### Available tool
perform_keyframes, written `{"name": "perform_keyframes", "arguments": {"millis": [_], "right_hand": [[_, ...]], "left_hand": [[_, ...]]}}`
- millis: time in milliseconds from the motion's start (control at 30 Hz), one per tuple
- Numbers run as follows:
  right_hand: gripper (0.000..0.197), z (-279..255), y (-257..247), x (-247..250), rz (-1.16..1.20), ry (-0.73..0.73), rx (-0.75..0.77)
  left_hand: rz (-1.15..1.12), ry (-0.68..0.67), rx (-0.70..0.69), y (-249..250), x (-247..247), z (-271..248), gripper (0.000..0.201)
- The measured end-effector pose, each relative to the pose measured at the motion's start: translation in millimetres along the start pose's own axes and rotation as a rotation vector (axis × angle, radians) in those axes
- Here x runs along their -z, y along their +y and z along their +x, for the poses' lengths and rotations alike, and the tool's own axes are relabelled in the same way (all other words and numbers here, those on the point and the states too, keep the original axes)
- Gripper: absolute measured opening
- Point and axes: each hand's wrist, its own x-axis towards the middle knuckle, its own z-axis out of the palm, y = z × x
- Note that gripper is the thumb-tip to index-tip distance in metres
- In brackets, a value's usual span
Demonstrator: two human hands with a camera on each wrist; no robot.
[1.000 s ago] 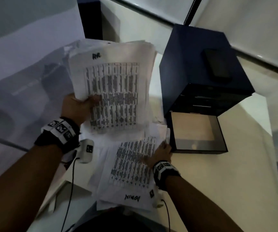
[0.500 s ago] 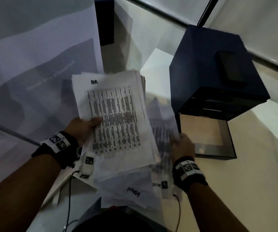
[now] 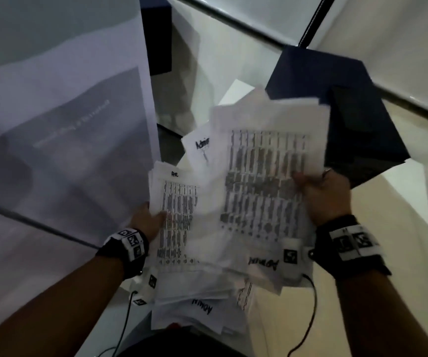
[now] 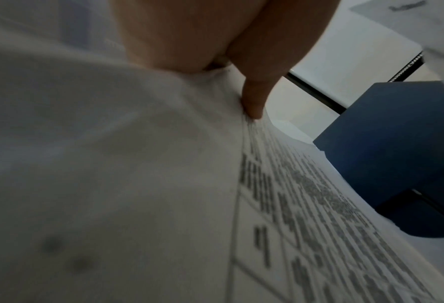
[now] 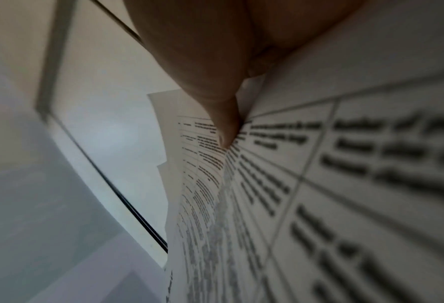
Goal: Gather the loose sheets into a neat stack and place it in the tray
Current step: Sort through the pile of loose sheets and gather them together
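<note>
Left hand [image 3: 146,222] grips a bundle of printed sheets [image 3: 179,220] by its left edge, thumb on top. Right hand [image 3: 326,194] grips a second, fanned bundle [image 3: 264,181] by its right edge, overlapping the first. Dark blue tray unit [image 3: 362,130] sits beyond the right grip, partly hidden.

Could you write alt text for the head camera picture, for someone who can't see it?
Two hands each hold a bundle of printed sheets: the left hand a smaller bundle, the right hand a larger one. A dark blue box stands behind.
</note>
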Motion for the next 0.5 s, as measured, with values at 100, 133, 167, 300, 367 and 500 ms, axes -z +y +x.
{"name": "perform_keyframes", "arguments": {"millis": [100,133,167,300,367,500], "right_hand": [[0.026,-7,37,-61,-0.075,-0.197,-0.146],[0.031,-11,54,-82,-0.101,-0.235,-0.2],[0.036,-17,69,-101,-0.122,-0.259,-0.248],[0.015,-32,102,-137,-0.245,-0.274,-0.254],[0.009,-29,104,-136,-0.299,-0.283,-0.201],[0.019,-3,100,-124,-0.435,-0.228,-0.099]], "left_hand": [[0.009,0.031,0.013,2,4,-1,0.022],[0.023,0.03,0.022,2,5,0,0.026],[0.027,0.034,0.04,1,6,3,0.032],[0.017,0.024,0.067,0,5,12,0.046],[0.027,0.022,0.054,0,2,14,0.045],[0.048,0.053,0.046,4,-3,15,0.038]]}}
